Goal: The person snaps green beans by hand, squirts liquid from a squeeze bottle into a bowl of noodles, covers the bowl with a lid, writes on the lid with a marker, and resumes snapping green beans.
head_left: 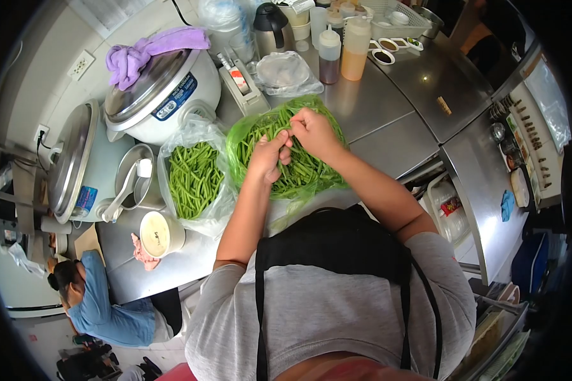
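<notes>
Both hands meet over a green plastic bag (234,166) full of long green beans (305,173). My left hand (271,156) is closed, thumb and fingers pinching a green bean (277,132). Just to its right, my right hand (313,132) is closed at the other end of that bean, its fingertips nearly touching the left thumb. Left of the green bag stands a clear plastic bag (215,219) holding short pieces of green bean (194,179).
Two large rice cookers (82,168) (165,89) stand at the left, a purple towel (152,54) on one. A metal pot (147,190), white tub (162,233), sauce bottles (356,51) and thermos (273,32) surround the bags. A person in blue (108,298) is at lower left.
</notes>
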Demonstrator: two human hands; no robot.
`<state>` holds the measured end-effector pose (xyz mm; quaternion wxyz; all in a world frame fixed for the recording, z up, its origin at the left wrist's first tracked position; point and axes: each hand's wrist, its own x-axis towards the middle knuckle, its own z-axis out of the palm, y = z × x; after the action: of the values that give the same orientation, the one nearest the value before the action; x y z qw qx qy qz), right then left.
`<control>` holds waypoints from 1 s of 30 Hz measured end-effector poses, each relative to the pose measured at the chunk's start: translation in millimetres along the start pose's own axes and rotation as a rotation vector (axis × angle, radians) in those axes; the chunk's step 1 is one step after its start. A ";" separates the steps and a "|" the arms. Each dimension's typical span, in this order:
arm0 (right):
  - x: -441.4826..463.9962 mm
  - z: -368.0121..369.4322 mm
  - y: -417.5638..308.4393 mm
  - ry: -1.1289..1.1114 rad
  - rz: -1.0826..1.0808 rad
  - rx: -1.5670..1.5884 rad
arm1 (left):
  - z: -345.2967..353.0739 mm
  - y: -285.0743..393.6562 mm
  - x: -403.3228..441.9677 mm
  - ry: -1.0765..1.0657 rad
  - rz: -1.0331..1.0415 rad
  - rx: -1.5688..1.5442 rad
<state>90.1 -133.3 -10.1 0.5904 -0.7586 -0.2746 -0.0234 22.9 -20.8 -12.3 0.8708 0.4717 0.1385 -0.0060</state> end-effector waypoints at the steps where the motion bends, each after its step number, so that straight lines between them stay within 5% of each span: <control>1: -0.9 1.0 -1.5 -0.023 0.075 0.112 | -0.3 -1.2 1.0 -0.034 -0.013 -0.047; 8: 1.0 -12.2 -8.8 -0.266 0.545 0.991 | 0.4 1.4 -2.1 -0.240 -0.084 -0.289; 14: -1.5 -33.3 -3.7 -0.554 0.650 1.132 | 2.7 6.1 -7.6 -0.273 -0.130 -0.187; 17: -0.1 -45.8 4.1 -0.819 0.435 1.358 | -22.3 6.2 9.6 -0.217 -0.132 -0.422; 20: -0.7 -44.1 -11.7 -0.479 0.403 0.457 | -26.6 12.8 6.6 -0.105 -0.009 -0.306; 23: -0.5 -31.9 3.2 -0.443 0.008 -0.040 | -14.6 17.5 0.9 -0.073 0.074 -0.208; 30: 2.0 -28.8 -8.1 -0.431 -0.023 -0.019 | 2.6 14.1 -4.1 -0.067 0.188 -0.242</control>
<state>96.5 -157.4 6.5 0.5107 -0.7483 -0.4030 0.1302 21.6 -15.6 1.7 0.9221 0.3739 0.0644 0.0765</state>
